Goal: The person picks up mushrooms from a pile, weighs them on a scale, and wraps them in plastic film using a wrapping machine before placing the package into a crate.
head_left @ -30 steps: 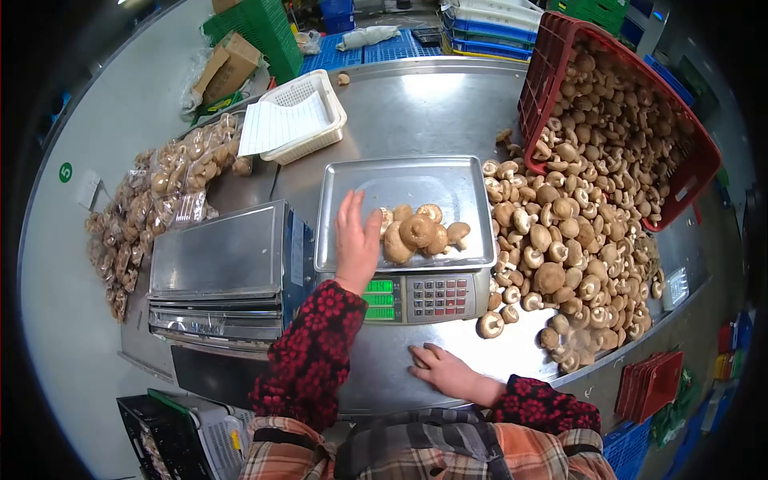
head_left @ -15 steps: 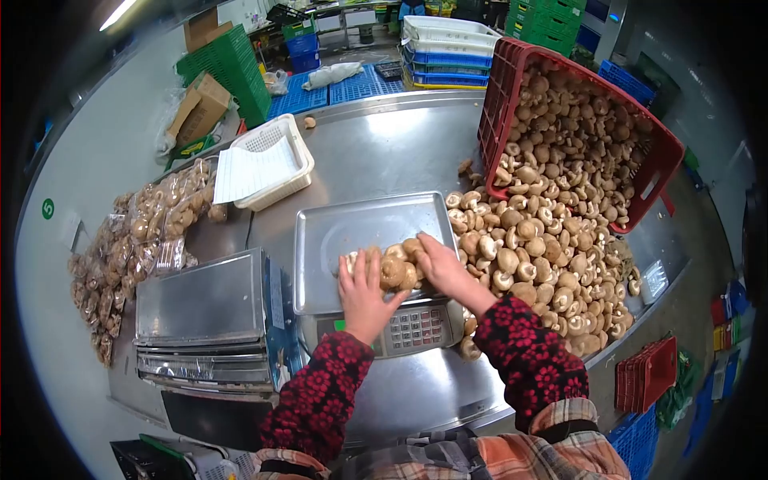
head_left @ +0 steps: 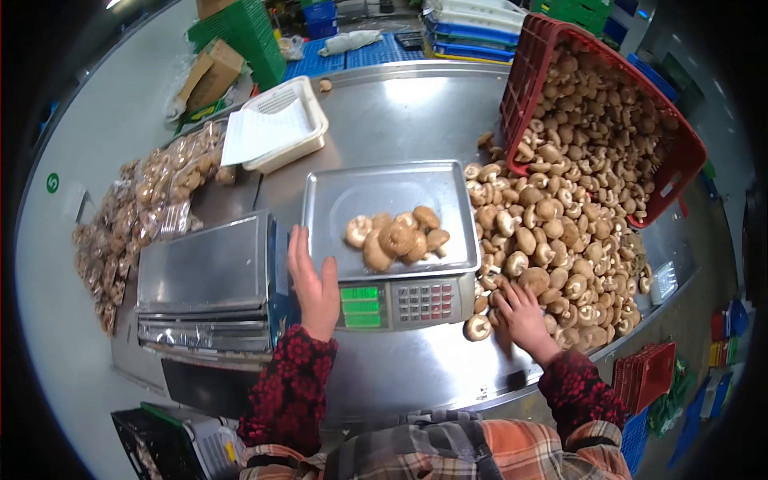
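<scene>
My left hand [head_left: 314, 288] is beside the left edge of the weighing scale's metal tray [head_left: 336, 188], thumb apart from the upright fingers, holding nothing. A small heap of brown shiitake mushrooms [head_left: 398, 238] sits in the middle of that tray. Green digits glow on the scale's display [head_left: 362, 306], next to its keypad. To the right, my right hand [head_left: 524, 320] rests at the near edge of the loose mushroom pile [head_left: 572, 256], its fingers spread and touching mushrooms. The fingertips are partly lost among the caps.
A tipped red crate [head_left: 532, 88] spills mushrooms onto the steel table [head_left: 384, 112]. Left of the scale stand stacked metal scales [head_left: 204, 268] and bagged mushrooms [head_left: 152, 200]. A white basket [head_left: 316, 132] with paper is behind. A clear package [head_left: 663, 282] lies at the right edge.
Both hands have left the mushrooms on the tray. My left hand moved left off the tray; my right hand moved right and nearer, onto the pile. The display is now uncovered.
</scene>
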A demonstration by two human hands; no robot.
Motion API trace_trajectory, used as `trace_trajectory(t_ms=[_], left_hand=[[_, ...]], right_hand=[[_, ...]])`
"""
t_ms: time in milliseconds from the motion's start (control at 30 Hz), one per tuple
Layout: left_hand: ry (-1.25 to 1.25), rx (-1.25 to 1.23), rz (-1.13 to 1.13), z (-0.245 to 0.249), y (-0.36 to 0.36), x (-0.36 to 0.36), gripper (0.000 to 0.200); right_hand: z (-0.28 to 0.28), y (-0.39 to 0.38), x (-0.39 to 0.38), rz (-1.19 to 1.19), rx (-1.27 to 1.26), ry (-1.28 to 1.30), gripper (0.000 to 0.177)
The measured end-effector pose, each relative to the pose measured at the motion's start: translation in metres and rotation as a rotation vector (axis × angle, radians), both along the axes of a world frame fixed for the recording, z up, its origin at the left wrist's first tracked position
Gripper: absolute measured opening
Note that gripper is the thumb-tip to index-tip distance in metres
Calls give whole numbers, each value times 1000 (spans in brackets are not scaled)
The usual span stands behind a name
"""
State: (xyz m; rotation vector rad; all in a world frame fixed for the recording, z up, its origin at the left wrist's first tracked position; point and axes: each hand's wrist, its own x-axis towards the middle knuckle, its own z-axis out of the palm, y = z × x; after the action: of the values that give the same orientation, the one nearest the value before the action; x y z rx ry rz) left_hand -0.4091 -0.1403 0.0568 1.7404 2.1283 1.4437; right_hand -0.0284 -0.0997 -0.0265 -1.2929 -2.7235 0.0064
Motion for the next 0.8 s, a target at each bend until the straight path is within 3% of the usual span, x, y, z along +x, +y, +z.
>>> trace_trajectory(t_ms=[100,133,267,400,633,700,800], left_hand=[[-32,14,11,-3,-13,-1,45],[-40,8,18,-3,-18,-1,44],[-74,-28,41,-5,-35,0,43],[-112,-41,32,0,-49,7,42],[-134,-2,2,-14,-63,2,40],[-149,-8,-12,-17,-64,4,39],[-130,-38,-15,-18,-65,6,39]], right_hand=[[-12,-36,5,-84,-77,66,41],[-14,-42,3,-101,-122,244,45],[-7,-65,-29,-53,-156,265,49],[-11,-72,-40,5,-138,185,29],[6,-59,-34,-172,-329,317,29],[8,-67,-31,-216,-436,132,27],[15,-86,-27,-108,-478,75,28]])
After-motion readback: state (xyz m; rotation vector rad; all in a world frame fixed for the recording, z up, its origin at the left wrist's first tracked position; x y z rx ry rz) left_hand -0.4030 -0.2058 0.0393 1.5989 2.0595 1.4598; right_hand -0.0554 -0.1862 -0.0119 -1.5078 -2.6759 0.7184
